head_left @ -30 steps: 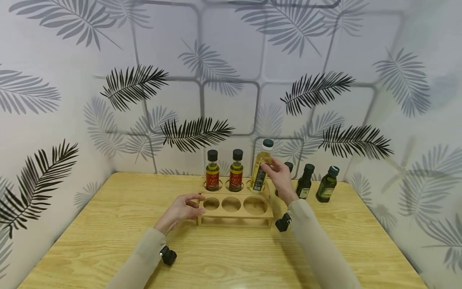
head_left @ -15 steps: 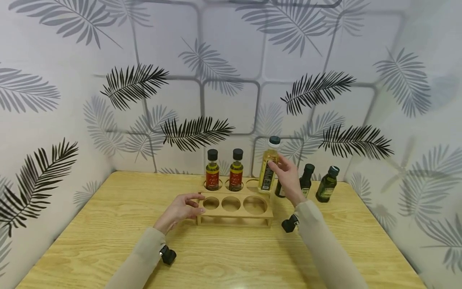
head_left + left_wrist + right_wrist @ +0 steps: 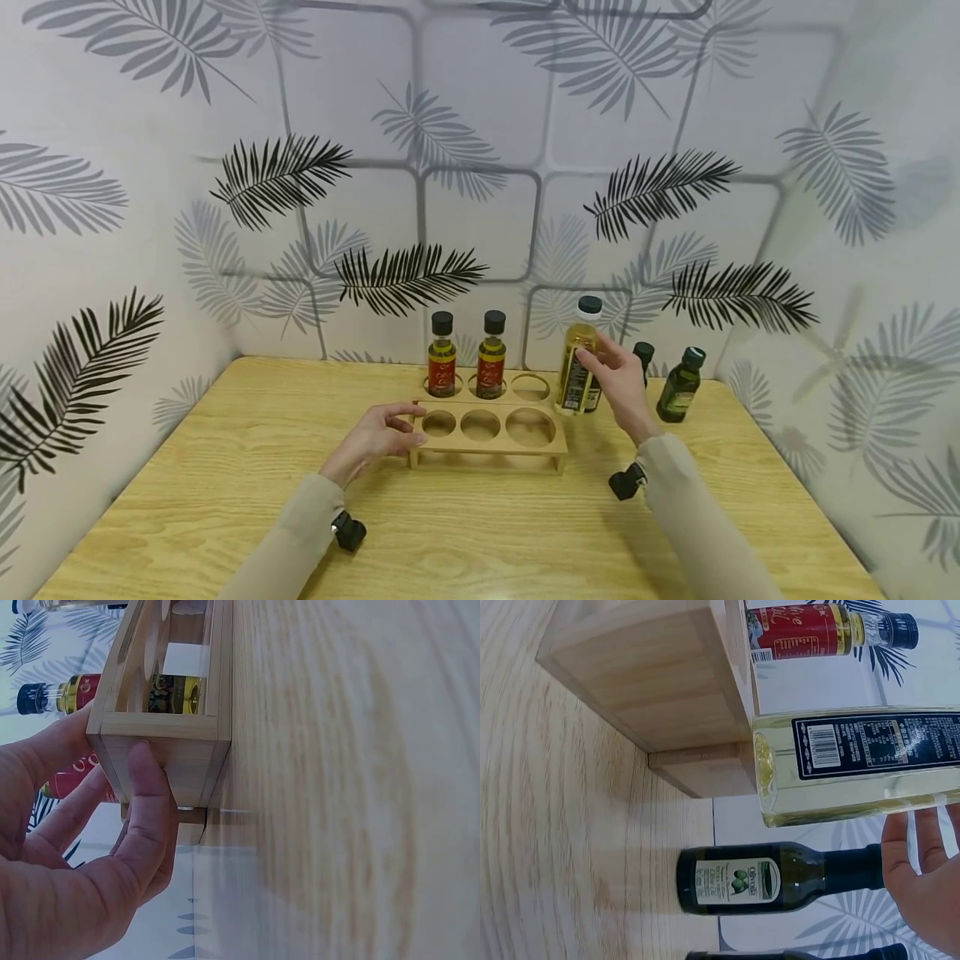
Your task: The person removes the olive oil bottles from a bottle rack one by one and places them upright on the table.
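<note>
My right hand (image 3: pixel 624 387) grips a bottle of pale yellow oil (image 3: pixel 576 367) with a dark green cap. It is held in the air, slightly tilted, just right of the wooden two-tier rack (image 3: pixel 645 682). In the right wrist view its base sits well above the table, about level with the rack's top. My left hand (image 3: pixel 375 437) holds the rack's left end, thumb at the upper corner and fingertips against the end panel (image 3: pixel 187 761). Two red-labelled oil bottles, one on the left (image 3: pixel 442 367) and one in the middle (image 3: pixel 491 367), stand in the rack's back row.
Dark glass bottles stand on the table right of the rack: one with an olive label (image 3: pixel 739 881) behind the held bottle, another (image 3: pixel 642 357) partly behind my right hand, and a wider one (image 3: pixel 678 387) furthest right. A leaf-patterned wall (image 3: pixel 480 217) closes off the back.
My right hand has carried the yellow oil bottle from over the rack's back right hole out to the right, then lower, beside the rack. My left hand and the rack stay put.
</note>
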A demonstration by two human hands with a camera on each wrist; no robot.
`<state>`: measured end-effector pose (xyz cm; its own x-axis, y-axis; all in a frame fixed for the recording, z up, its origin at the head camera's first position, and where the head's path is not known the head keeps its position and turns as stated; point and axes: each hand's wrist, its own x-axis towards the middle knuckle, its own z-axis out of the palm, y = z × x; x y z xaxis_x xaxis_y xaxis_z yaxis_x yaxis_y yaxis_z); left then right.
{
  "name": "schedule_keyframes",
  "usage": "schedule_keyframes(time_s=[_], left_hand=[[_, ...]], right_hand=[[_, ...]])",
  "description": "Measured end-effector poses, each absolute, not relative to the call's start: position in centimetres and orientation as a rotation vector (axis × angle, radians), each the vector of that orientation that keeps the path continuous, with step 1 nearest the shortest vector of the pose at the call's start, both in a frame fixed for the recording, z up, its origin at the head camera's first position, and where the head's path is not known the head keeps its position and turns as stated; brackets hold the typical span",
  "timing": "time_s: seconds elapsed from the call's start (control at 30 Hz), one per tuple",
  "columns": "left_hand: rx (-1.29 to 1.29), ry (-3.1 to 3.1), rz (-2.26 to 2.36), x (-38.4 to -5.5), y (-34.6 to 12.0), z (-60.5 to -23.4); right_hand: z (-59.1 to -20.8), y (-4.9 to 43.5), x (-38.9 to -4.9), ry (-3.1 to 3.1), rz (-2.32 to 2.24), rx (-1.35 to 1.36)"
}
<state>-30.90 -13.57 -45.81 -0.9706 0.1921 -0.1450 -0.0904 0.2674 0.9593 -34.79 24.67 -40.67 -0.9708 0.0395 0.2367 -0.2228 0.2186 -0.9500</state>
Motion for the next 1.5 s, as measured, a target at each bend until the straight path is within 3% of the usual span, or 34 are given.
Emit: schedule_keyframes(time_s=[1.5], left_hand=[[0.085,2.267,1.8,-31.0,-13.6,-46.1]], right_hand=[[-45.3,30.0,-32.9,-2.42,1.793,0.097]])
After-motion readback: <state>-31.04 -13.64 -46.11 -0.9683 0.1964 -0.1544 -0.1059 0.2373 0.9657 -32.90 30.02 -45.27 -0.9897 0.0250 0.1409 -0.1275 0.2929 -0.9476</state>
